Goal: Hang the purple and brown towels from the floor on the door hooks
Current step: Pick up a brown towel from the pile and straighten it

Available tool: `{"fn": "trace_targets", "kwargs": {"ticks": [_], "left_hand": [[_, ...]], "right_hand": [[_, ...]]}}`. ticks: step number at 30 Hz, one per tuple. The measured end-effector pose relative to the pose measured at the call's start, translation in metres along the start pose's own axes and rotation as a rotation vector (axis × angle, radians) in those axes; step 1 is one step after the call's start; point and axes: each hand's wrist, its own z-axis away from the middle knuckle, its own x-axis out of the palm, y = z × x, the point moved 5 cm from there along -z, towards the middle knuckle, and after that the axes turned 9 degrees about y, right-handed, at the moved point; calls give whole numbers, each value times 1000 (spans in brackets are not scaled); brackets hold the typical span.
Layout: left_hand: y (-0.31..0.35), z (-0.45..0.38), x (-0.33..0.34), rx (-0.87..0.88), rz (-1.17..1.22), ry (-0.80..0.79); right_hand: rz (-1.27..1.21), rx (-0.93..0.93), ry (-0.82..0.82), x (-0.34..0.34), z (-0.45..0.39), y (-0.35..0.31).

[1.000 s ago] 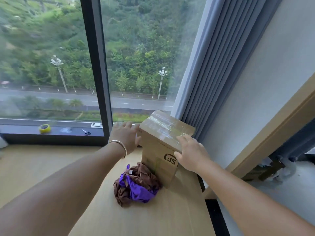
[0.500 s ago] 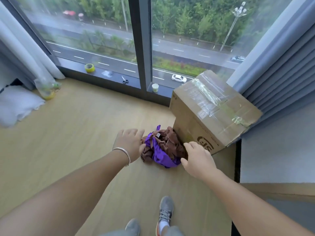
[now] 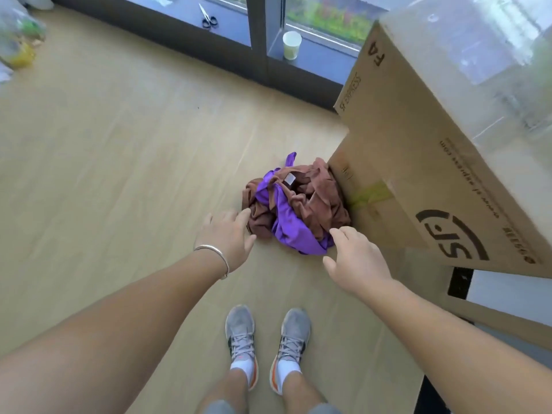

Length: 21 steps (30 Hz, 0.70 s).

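Note:
A purple towel (image 3: 286, 228) and a brown towel (image 3: 321, 201) lie crumpled together in one heap on the wooden floor, against the foot of a large cardboard box. My left hand (image 3: 228, 237) reaches down to the heap's left edge, fingers spread, fingertips at the brown cloth. On the heap's near right side my right hand (image 3: 355, 258) hovers with relaxed fingers, its fingertips just at the purple cloth. Neither hand holds anything. No door or hooks are in view.
The taped cardboard box (image 3: 442, 150) stands at the right, close to my right arm. A paper cup (image 3: 291, 44) and scissors (image 3: 209, 17) sit on the window ledge beyond. A plastic bag (image 3: 18, 40) lies far left. My two shoes (image 3: 265, 342) stand just behind the heap.
My view has tilted down from the window to the floor. Both hands came off the box and dropped to either side of the towel heap.

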Motion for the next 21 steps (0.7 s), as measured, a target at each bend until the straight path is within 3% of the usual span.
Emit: {"fn": "trace_targets", "kwargs": {"ticks": [8, 12, 16, 21], "left_hand": [[10, -110, 134, 60, 128, 55], [30, -171, 185, 159, 89, 123], [77, -239, 210, 302, 138, 280], [131, -304, 212, 443, 178, 431]], "right_hand": [[68, 93, 60, 126, -113, 36], [99, 230, 195, 172, -164, 64], [77, 402, 308, 206, -206, 99], [98, 414, 391, 230, -246, 128]]}}
